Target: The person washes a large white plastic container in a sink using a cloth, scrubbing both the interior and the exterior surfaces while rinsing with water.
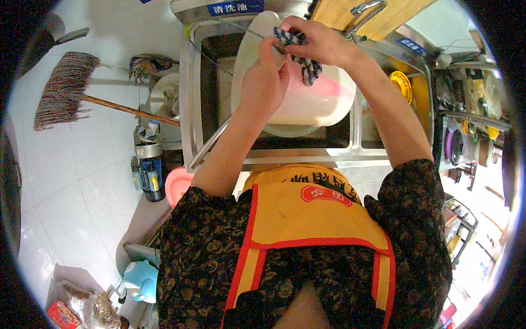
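My right hand (pixel 316 41) grips a dark-and-white patterned cloth (pixel 310 72), which hangs below its fingers over the sink. Close against it, my left hand (pixel 267 78) is closed around the upper end of a long metal rod (pixel 209 144). The rod slants down behind my left forearm to the sink's front edge; its middle is hidden. Beneath both hands a large white plastic piece (pixel 320 111), a board or a tub, rests in the left basin of the stainless steel sink (pixel 267 157). Pinkish light or colour shows on its right part.
A faucet (pixel 361 16) stands behind the sink, beside a wooden board (pixel 328 14). The right basin holds a yellow plastic strainer (pixel 400 87). At left are a mop (pixel 65 90) and a pink basin (pixel 181 185). Shelving (pixel 472 115) with kitchen items stands at right.
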{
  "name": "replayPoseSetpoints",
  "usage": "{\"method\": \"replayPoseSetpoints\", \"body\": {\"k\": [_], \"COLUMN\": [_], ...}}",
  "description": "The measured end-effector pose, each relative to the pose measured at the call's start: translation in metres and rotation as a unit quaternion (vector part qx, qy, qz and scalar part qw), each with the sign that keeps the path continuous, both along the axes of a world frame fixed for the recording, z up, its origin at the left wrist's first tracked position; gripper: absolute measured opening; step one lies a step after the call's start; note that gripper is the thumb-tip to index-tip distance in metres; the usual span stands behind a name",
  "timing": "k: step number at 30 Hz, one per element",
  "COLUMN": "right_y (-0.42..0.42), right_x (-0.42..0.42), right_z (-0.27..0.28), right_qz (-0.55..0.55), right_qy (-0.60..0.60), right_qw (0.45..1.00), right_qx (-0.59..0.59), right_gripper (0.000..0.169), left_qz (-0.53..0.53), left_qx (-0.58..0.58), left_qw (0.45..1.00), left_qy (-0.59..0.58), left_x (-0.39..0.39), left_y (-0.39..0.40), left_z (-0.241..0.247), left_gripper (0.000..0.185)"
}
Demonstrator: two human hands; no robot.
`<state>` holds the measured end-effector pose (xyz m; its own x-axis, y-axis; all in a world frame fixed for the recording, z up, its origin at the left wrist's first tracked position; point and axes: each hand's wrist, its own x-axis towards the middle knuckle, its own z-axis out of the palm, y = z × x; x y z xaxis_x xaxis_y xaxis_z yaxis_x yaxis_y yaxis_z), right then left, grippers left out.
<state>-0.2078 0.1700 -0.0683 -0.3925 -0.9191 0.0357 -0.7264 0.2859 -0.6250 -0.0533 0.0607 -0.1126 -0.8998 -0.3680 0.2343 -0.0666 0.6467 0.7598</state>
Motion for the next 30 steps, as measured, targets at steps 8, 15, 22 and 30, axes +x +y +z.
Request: {"method": "replayPoseSetpoints", "body": {"k": [8, 15, 22, 30], "right_y": [0.000, -0.007, -0.016, -0.026], "right_x": [-0.003, -0.013, -0.021, -0.027], "right_z": [-0.001, 0.002, 0.000, 0.004], "right_qz": [0.000, 0.028, 0.035, 0.044], "right_qy": [0.040, 0.013, 0.023, 0.047], "right_qw": [0.999, 0.999, 0.998, 0.990], "right_qx": [0.004, 0.019, 0.043, 0.128], "right_gripper": [0.035, 0.031, 0.031, 0.039], "left_qz": [-0.003, -0.012, -0.012, -0.015], "left_qx": [-0.001, -0.005, -0.009, -0.025], "left_qw": [1.000, 1.000, 1.000, 1.000], "left_qy": [0.001, -0.028, -0.010, 0.007], "left_x": [0.001, 0.000, 0.005, 0.007], "left_y": [-0.001, -0.001, 0.000, 0.001], "left_z": [0.000, 0.001, 0.003, -0.003], "left_gripper": [0.057, 0.062, 0.077, 0.079]}}
